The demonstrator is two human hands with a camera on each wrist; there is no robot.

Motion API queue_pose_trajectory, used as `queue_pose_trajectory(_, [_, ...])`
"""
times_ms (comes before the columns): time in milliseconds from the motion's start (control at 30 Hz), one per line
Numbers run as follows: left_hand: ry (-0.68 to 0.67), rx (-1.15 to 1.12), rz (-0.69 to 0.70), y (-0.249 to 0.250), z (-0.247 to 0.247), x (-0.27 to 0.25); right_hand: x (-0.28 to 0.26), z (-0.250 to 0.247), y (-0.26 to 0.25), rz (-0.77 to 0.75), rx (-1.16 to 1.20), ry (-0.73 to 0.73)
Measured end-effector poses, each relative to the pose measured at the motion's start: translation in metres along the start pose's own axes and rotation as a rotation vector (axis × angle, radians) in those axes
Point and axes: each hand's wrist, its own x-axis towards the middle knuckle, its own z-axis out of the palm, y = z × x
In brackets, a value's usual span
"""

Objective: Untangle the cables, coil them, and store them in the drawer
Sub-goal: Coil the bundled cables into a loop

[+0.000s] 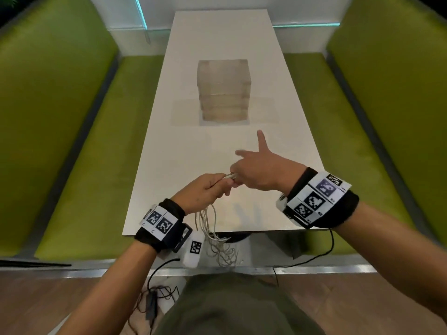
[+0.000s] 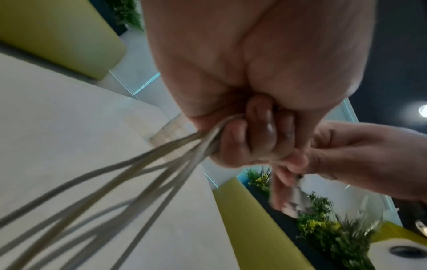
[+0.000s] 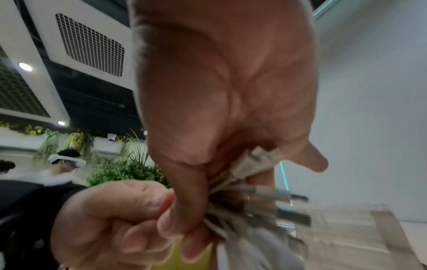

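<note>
From the head camera, the person's left hand is closed in a fist around a bundle of white cables, whose loops hang off the near edge of the white table. The right hand meets it from the right, thumb and lower fingers pinching the cable ends while the index finger points away. A clear stack of drawers stands farther along the table, all shut. Green benches flank both sides.

The left wrist view shows the left hand's fingers curled tight over the cables, which fan out toward the near left, blurred.

In the right wrist view, the right hand's thumb presses a cluster of cable connectors against its fingers, touching the left hand. The drawers lie at lower right.
</note>
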Motion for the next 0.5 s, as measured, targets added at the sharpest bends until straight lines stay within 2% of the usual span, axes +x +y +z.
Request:
queue_pose_trajectory(167, [0.12,-0.277,0.099,0.011,0.01,-0.001,-0.018,-0.042,0.021,-0.099,0.296,0.009])
queue_pose_trajectory(333, [0.142,-0.309,0.113,-0.003,0.03,0.002,-0.03,-0.069,0.039,-0.08,0.309,0.115])
queue_pose_trajectory(500, [0.204,-0.253,0.045,-0.029,0.034,-0.001,-0.041,-0.076,0.048,-0.022,0.371,0.176])
